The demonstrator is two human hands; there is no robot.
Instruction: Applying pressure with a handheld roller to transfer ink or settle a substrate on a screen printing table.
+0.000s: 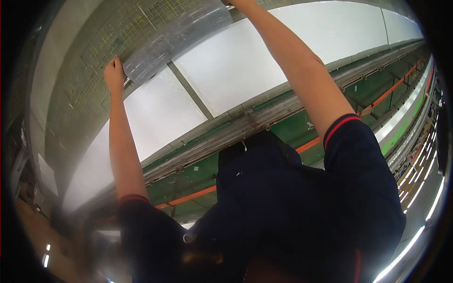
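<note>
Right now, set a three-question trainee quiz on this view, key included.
1. Multiple choice: where is the bare left hand in relation to the translucent grey plastic roll?
A) At its left end
B) At its right end
C) Over its middle

2. True or false: the dark navy, red-trimmed sleeves reach the person's wrists.

3. Fill in: below the roll, a narrow grey strip runs between two flat ____ panels.

Key: 1 A; 2 False; 3 white.

I've got my left hand curled at the plastic film roll's left end, my right hand at its right end, partly cut off; both bare arms stretch toward it, right elbow slightly bent.
</note>
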